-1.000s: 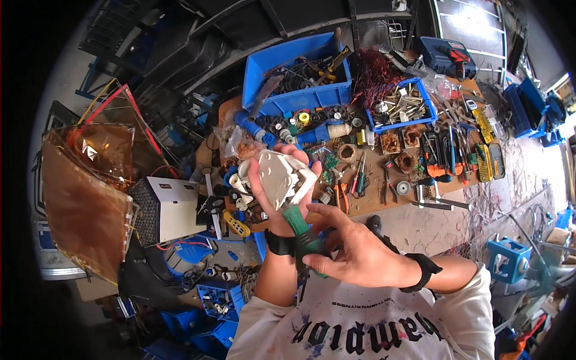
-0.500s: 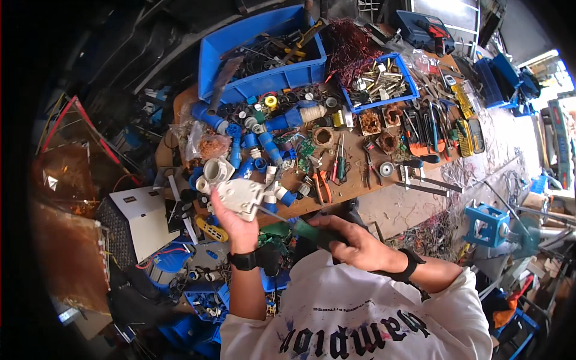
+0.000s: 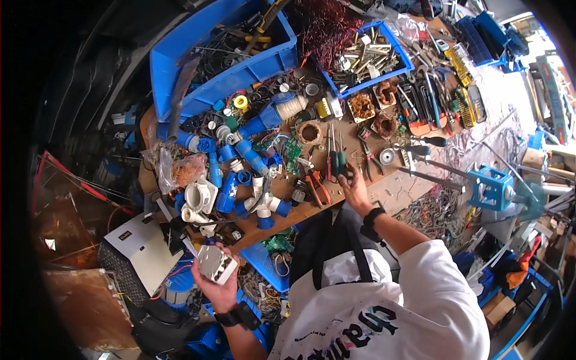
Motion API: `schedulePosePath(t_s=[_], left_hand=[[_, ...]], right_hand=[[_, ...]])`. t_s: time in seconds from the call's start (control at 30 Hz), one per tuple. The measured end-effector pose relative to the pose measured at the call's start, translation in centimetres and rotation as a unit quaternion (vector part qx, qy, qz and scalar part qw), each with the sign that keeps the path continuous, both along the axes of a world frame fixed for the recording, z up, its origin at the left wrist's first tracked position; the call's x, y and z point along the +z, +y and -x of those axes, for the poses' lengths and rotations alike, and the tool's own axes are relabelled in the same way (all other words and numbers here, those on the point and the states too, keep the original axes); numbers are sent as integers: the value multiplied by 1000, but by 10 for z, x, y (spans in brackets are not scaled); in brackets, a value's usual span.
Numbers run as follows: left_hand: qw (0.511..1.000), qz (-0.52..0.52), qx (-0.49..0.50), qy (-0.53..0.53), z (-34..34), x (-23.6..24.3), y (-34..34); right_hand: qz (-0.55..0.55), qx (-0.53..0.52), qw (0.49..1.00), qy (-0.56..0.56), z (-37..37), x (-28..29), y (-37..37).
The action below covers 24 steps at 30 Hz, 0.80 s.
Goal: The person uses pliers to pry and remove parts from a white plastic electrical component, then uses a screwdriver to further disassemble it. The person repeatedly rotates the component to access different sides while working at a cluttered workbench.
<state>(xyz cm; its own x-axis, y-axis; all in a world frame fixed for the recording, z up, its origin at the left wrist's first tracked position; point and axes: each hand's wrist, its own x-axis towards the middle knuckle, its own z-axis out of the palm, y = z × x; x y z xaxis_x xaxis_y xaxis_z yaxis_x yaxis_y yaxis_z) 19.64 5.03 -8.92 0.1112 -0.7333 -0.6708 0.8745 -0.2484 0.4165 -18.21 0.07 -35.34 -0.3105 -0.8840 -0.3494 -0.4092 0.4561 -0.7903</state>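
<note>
Right hand (image 3: 356,191) moved to green screwdriver (image 3: 342,159), grip unclear, left fingers (image 3: 198,277) clamped on white housing (image 3: 215,264), lettered shirt (image 3: 432,294)

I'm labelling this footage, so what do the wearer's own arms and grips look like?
The left grip and right grip are ungloved. The left wristband and right wristband are black and broad; the right arm's short, loose sleeve is white.

Narrow bare strip of tabletop (image 3: 351,140) between screwdrivers (image 3: 334,161) and pliers (image 3: 369,156), brown block (image 3: 362,107) and blue tray (image 3: 377,82) beyond

A brightly lit floor (image 3: 497,114) stretches beside the wooden table (image 3: 352,140).
</note>
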Motion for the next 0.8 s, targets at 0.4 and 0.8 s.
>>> schedulePosePath(t_s=[0.4,0.8], left_hand=[[1000,-11,-10,-14,20,8,-2],[996,34,-21,-74,61,27,-14]], right_hand=[[-90,7,936,341,57,-18,-10],[-47,-8,956,289,69,-19,-29]])
